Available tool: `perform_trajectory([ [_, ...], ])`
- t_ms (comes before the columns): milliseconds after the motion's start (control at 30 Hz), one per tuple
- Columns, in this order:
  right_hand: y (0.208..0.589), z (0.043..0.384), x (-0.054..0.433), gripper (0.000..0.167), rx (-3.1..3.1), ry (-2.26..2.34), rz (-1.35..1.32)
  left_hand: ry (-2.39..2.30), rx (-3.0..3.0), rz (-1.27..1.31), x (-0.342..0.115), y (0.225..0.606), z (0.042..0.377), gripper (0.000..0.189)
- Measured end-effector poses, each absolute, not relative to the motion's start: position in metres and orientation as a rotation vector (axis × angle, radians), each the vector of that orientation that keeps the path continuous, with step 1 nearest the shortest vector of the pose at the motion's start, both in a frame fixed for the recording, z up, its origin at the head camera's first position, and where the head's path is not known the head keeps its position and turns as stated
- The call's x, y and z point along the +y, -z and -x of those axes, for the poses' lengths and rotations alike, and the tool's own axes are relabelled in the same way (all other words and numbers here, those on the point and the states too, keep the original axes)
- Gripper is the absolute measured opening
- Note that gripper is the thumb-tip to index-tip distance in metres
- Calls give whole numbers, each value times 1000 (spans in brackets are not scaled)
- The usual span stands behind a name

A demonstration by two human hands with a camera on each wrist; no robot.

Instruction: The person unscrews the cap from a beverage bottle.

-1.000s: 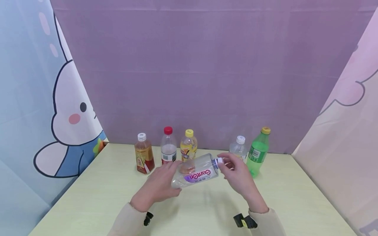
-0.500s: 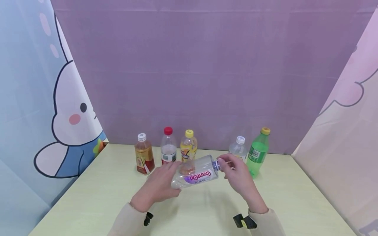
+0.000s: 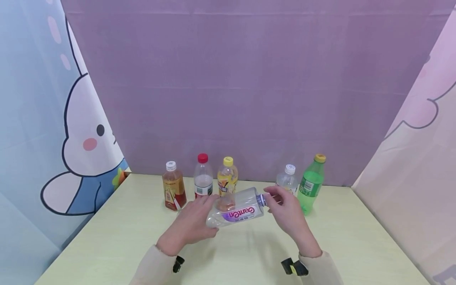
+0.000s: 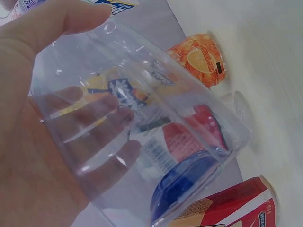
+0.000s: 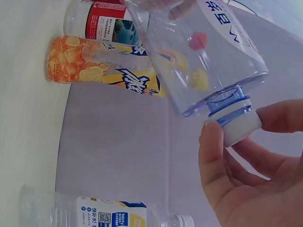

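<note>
In the head view a clear plastic water bottle (image 3: pixel 240 213) lies tilted on its side above the table, its neck toward the right. My left hand (image 3: pixel 192 221) grips it around the base end; the left wrist view shows the fingers (image 4: pixel 94 113) through the clear plastic. With thumb and fingers, my right hand (image 3: pixel 289 211) pinches the white cap (image 5: pixel 242 127) at the bottle's neck. A blue ring (image 5: pixel 229 108) shows around the neck beside the cap. Whether the cap is loose on the thread, I cannot tell.
Behind my hands stand an amber drink bottle (image 3: pixel 174 188), a red-capped bottle (image 3: pixel 203 180), a yellow-capped bottle (image 3: pixel 227 178), a clear white-capped bottle (image 3: pixel 287 180) and a green bottle (image 3: pixel 311 184). A purple cloth (image 3: pixel 235 87) hangs behind the table (image 3: pixel 117 237).
My right fingers shift slightly on the cap, and the bottle's neck end has dipped a little. My left hand stays nearly in place, and the standing bottles keep their positions.
</note>
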State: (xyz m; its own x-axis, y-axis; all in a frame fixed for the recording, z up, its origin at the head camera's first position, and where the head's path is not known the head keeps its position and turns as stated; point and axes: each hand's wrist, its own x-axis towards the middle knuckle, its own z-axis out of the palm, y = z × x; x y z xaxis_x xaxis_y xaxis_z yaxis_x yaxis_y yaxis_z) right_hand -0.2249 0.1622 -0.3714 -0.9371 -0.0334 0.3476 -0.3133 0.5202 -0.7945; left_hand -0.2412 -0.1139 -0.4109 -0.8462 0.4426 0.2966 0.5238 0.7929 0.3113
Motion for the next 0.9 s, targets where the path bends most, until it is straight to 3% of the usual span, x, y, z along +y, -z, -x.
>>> perform_trajectory([
  [900, 367, 224, 168, 26, -2457, -1366, -319, 569, -2768, 745, -115, 410, 240, 88],
])
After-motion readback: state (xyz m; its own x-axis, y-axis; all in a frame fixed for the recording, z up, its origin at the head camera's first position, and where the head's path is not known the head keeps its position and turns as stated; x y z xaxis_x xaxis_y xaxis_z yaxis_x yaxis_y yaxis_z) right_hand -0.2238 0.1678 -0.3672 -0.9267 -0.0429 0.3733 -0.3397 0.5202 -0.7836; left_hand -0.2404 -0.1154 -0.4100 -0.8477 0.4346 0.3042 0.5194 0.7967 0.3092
